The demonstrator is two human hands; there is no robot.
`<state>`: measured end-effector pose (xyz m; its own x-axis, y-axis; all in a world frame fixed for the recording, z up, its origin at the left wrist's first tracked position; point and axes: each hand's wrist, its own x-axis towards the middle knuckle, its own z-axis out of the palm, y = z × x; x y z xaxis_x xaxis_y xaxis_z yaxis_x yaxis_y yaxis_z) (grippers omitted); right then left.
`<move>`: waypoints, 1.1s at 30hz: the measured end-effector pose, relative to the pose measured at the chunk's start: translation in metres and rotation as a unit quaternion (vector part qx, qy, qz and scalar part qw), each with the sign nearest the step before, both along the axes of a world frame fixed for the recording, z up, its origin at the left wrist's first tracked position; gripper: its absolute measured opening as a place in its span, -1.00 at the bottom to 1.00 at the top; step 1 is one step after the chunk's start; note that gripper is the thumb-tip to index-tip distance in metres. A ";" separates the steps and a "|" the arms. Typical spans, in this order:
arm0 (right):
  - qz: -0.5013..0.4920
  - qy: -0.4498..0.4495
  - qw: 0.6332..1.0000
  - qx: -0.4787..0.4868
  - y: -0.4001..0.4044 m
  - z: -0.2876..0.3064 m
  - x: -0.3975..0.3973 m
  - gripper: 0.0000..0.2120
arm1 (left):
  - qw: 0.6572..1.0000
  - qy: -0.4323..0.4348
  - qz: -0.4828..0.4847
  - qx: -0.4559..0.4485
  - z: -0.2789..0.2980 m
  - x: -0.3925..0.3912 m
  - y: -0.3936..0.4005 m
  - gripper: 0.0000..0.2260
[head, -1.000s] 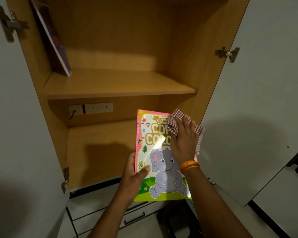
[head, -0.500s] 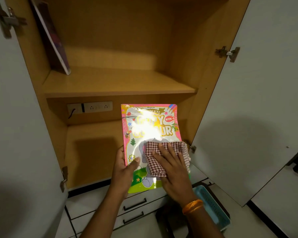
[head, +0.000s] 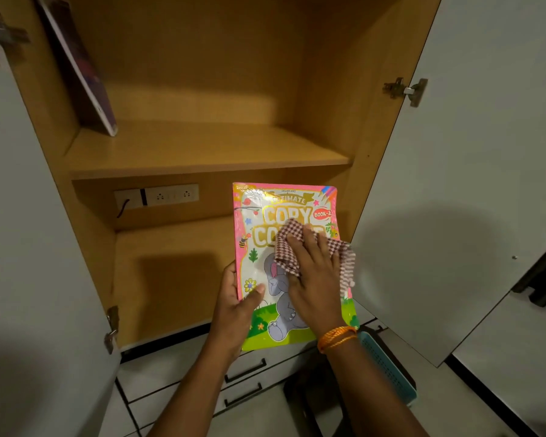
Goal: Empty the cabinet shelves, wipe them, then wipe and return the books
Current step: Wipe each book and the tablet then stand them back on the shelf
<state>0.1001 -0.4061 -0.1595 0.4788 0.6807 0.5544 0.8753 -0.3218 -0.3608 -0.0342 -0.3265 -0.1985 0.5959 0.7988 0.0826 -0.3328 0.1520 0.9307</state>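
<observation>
**Q:** Head view: what is seen, taken from the largest thing down?

**A:** An open cabinet is seen, with a white door swung out at the right and another at the left. Its upper shelf carries one book, leaned against the left wall at the shelf's left edge. The lower shelf is seen with nothing on it in its visible part; a socket strip is fixed to the back panel just under the upper shelf. Below the cabinet, drawers with dark handles and a blue basket are seen.

**Q:** Where is the colouring book, and how is it held?

**A:** The colouring book is held in the air before the lower shelf's right half, near its front edge, cover toward the camera. It is gripped at its left edge by the left hand, thumb on the cover and fingers hidden behind. A checked cloth is pressed flat on the cover by the right hand, fingers straight.

**Q:** How is it judged to handle?

**A:** It is judged thin, light and limp, so it may bend under pressure unless backed from behind. The glossy cover looks slippery; a grip along the spine edge is judged safest, as taken now.

**Q:** What stands in the way of returning it?

**A:** Little is judged to obstruct it. The right door stands close beside the book's right edge, and the leaning book takes only the upper shelf's left corner.
</observation>
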 end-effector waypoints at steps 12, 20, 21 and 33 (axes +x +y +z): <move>0.174 -0.094 0.980 -0.010 -0.040 -0.031 -0.020 -0.46 | 0.999 -0.034 0.027 0.003 0.014 -0.016 0.002 -0.59; 0.080 -0.039 0.996 0.015 -0.026 -0.012 -0.007 -0.43 | 0.999 0.030 0.043 -0.006 0.015 -0.009 -0.007 -0.45; 0.074 -0.047 0.996 0.004 -0.022 -0.010 -0.014 -0.41 | 0.998 0.028 0.048 -0.013 0.013 -0.008 -0.007 -0.34; 0.125 -0.109 0.985 -0.046 -0.036 -0.052 -0.078 -0.38 | 0.988 -0.064 0.034 -0.133 0.020 -0.017 -0.005 -0.37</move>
<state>0.0225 -0.4423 -0.2114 0.1662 0.8144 0.5559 0.9849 -0.1095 -0.1342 -0.0514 -0.3316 -0.1784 0.5383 0.8403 -0.0645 -0.4634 0.3591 0.8101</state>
